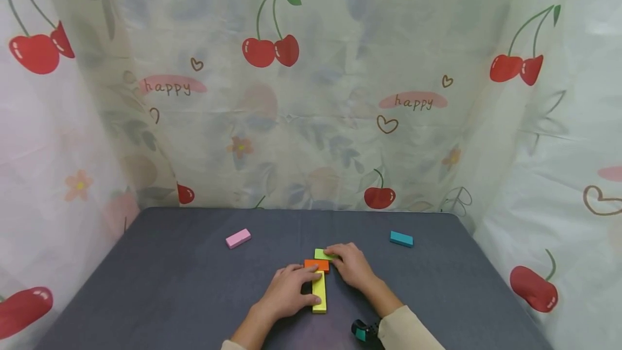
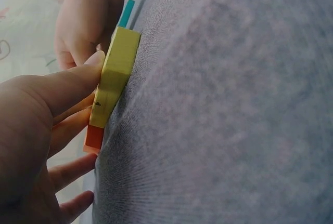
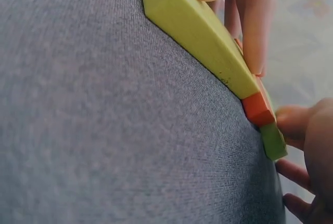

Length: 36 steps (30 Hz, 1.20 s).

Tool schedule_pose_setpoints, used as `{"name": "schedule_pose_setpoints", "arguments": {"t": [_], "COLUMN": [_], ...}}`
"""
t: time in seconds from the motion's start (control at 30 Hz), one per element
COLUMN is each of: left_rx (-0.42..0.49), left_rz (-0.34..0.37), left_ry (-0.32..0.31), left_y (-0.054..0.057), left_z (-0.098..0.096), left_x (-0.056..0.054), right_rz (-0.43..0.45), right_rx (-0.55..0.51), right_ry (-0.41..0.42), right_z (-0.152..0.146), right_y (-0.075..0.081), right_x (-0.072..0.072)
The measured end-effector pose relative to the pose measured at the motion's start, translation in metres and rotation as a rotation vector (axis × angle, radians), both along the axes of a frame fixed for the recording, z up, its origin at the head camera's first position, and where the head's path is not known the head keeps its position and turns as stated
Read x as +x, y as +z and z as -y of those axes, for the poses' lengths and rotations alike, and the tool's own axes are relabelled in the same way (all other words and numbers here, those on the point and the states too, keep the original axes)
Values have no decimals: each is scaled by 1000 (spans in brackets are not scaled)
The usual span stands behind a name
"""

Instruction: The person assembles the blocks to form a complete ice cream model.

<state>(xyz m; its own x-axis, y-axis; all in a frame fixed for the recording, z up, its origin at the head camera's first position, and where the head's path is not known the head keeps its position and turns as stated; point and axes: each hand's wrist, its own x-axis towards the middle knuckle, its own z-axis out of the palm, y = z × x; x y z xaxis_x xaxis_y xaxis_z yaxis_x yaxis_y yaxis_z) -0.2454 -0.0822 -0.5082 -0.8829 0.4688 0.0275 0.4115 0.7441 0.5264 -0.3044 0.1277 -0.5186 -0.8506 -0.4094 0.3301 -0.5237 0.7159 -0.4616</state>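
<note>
A long yellow block [image 1: 319, 293] lies lengthwise on the dark cloth. Across its far end is an orange block [image 1: 317, 264], with a light green block [image 1: 319, 254] just beyond, all touching in a row. My left hand [image 1: 290, 291] rests its thumb on the yellow block's near end; its index fingertip touches the top near the orange block. The other fingers spread along the left side. My right hand [image 1: 356, 268] pinches the green block's right part between thumb and bent index finger. In the right wrist view the green block [image 3: 273, 141] lies flat against the orange one.
A pink block [image 1: 238, 239] lies at the back left of the table [image 1: 194, 285], a blue-teal block [image 1: 401, 239] at the back right. Beside the right sleeve sits a black and teal device [image 1: 361, 331]. Printed curtains [image 1: 320, 123] enclose the table behind and on both sides.
</note>
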Motion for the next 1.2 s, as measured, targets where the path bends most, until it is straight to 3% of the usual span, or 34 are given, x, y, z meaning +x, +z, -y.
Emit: {"name": "schedule_pose_setpoints", "arguments": {"t": [0.33,0.67,1.2], "left_rx": [-3,3,-10], "left_rz": [-7,-11,-1], "left_ry": [-3,-3,-14], "left_y": [0,0,-1], "left_z": [1,1,0], "left_x": [1,1,-1], "right_rz": [63,59,43], "right_rx": [-10,-16,4], "right_ry": [66,148,158], "right_z": [4,6,6], "right_y": [-1,-3,-3], "right_x": [-2,-1,0]}}
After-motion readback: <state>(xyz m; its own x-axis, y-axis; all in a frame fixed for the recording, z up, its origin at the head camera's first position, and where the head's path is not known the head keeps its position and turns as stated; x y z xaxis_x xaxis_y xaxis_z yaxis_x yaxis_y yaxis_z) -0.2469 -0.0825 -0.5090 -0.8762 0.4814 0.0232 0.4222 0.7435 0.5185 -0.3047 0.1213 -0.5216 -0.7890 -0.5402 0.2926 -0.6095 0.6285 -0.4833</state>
